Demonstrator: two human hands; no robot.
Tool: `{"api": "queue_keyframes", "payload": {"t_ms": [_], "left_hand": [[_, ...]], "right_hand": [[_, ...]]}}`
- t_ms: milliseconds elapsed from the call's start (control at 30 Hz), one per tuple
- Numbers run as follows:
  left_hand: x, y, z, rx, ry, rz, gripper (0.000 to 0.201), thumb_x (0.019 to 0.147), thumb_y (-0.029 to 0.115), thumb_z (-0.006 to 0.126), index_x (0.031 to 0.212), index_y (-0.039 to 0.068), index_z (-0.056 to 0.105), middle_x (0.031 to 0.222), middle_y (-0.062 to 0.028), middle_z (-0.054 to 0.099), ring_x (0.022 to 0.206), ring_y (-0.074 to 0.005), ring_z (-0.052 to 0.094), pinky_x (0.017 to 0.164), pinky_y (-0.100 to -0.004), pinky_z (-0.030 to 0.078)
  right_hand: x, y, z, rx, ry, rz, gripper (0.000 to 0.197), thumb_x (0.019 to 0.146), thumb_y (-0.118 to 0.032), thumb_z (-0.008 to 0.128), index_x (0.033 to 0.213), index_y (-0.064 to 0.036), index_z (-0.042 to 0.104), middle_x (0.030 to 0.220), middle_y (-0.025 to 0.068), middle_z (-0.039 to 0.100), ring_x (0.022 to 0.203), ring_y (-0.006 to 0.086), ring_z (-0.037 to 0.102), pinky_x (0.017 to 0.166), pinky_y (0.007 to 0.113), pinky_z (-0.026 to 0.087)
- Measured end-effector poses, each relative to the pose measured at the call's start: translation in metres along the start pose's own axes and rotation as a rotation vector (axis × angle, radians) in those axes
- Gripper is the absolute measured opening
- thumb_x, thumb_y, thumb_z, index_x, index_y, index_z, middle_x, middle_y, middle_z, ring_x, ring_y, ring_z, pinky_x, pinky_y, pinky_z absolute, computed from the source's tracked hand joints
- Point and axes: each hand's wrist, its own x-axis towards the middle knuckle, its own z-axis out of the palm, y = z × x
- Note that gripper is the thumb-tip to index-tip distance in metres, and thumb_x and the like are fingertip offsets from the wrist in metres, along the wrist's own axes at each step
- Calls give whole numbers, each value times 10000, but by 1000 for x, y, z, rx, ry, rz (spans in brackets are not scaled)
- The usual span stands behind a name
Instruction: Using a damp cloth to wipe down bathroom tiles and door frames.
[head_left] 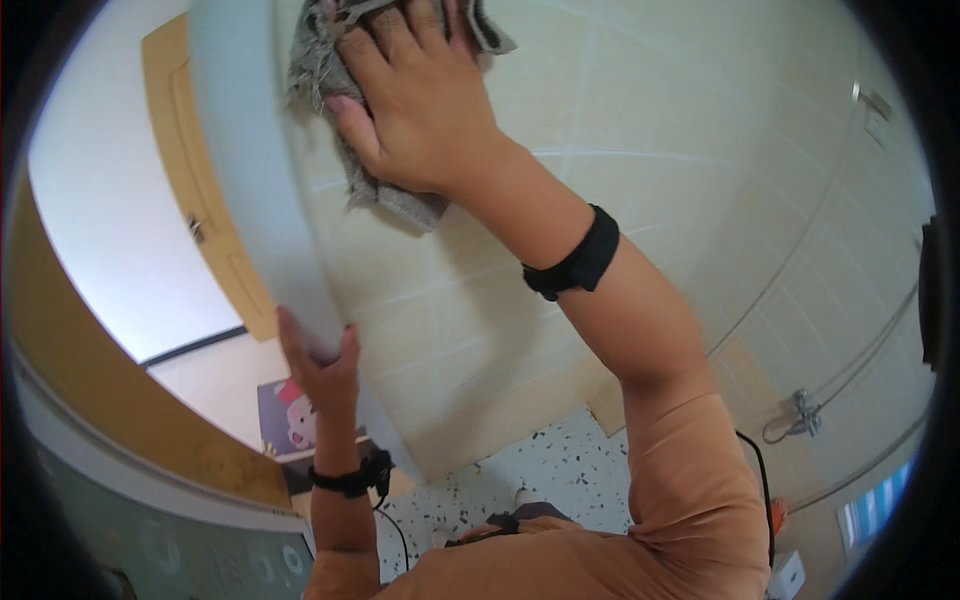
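Observation:
My right hand [420, 120] presses a grey, frayed cloth [405, 205] against the cream tiled wall [560, 90], near the top of the view. Its fingers lie spread over the cloth, and their tips partly sink into the folds. Lower down on the left, my left hand [325, 375] straddles the white wall edge [300, 240], the thumb on the tiled side and the fingers on the other. A black strap [585, 255] circles my right forearm. Another black band [350, 478], with a small device and a cable, sits at my left wrist.
Beyond the white edge stands a light wooden door [205, 190] with a metal handle. A dark mat [287, 415] with a cartoon figure lies past the doorway. At right, a shower tap [802, 415] with a hose is fixed to the wall. Speckled flooring [540, 465] is below me.

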Motion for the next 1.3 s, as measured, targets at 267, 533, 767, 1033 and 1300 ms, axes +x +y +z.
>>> {"api": "queue_keyframes", "payload": {"t_ms": [267,533,767,1033,1300], "left_hand": [[-5,4,-7,-41,-2,-82,789,755,34,636,1427,32,221,1475,-174,223,1296,-285,320,1054,-386,278],[-23,7,8,445,204,-19,536,899,93,485,1383,13,269,1483,-156,207,1352,-305,223,1091,-425,208],[-69,76,92,627,128,339,499,925,131,426,1395,134,257,1439,-223,205,1325,-437,199,1038,-589,211],[-128,80,191,651,-86,388,495,936,235,379,1412,142,280,1481,-220,125,1368,-426,69,1051,-607,99],[-125,58,189,814,50,407,508,947,302,292,1433,161,258,1494,-223,106,1368,-429,87,1063,-600,45]], "right_hand": [[-21,115,-80,-129,-74,81,487,777,-254,530,1126,83,489,1114,282,481,1076,459,411,1004,561,251],[-79,271,-138,-262,6,74,395,834,-223,479,1102,66,492,1085,279,497,1042,435,440,985,534,281],[-138,434,-212,-474,-185,112,342,857,-214,468,1084,41,491,1089,276,484,1036,419,444,928,477,334],[-232,577,-281,-139,-15,597,552,875,-384,477,1271,0,460,1247,228,485,1177,400,412,1032,428,282],[-268,608,-273,-89,43,865,575,919,-459,408,1180,41,518,1198,200,543,1127,334,478,980,361,324]]}}
